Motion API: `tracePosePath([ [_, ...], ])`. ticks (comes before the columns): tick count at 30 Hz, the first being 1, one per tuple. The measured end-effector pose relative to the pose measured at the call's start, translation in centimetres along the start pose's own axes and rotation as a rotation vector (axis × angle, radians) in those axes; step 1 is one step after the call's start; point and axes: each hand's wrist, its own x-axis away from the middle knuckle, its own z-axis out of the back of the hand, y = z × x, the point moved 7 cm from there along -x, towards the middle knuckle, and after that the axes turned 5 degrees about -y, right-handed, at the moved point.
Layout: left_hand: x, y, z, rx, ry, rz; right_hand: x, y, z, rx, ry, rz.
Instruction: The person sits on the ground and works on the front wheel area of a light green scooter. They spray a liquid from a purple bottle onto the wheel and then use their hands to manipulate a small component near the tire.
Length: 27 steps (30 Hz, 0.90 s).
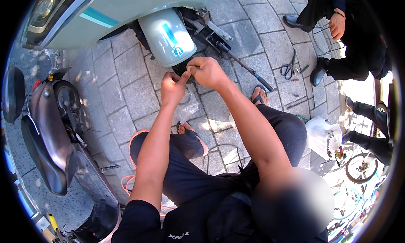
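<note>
My left hand (pixel 172 89) and my right hand (pixel 207 72) meet just below the rounded tip of a pale grey-green scooter fender (pixel 168 38) with a blue stripe and a round blue badge. Thumbs and forefingers of both are pinched together, almost touching; whatever lies between them is too small or hidden to make out. Right behind the fingertips a black part (pixel 181 67) shows under the fender. The fender juts from a larger pale body panel (pixel 126 10), with dark metal parts (pixel 198 25) beside it.
A long bar with a black grip (pixel 263 81) lies on the paving right of the hands, scissors (pixel 287 71) farther right. A white plastic container (pixel 322 137) stands by my right knee. One person sits at the upper right; another's legs show below. A dark scooter (pixel 55 124) stands left.
</note>
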Motion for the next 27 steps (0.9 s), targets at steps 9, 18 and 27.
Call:
tracePosePath([
  [9, -0.3, 0.3, -0.3, 0.042, 0.03, -0.041, 1.0, 0.3, 0.0, -0.089, 0.135, 0.13],
  [18, -0.4, 0.5, -0.4, 0.035, 0.02, -0.072, 0.7, 1.5, -0.4, -0.167, 0.131, 0.095],
  [27, -0.3, 0.6, -0.5, 0.049, 0.009, -0.039, 0.7, 2.1, -0.6, -0.273, 0.111, 0.066],
])
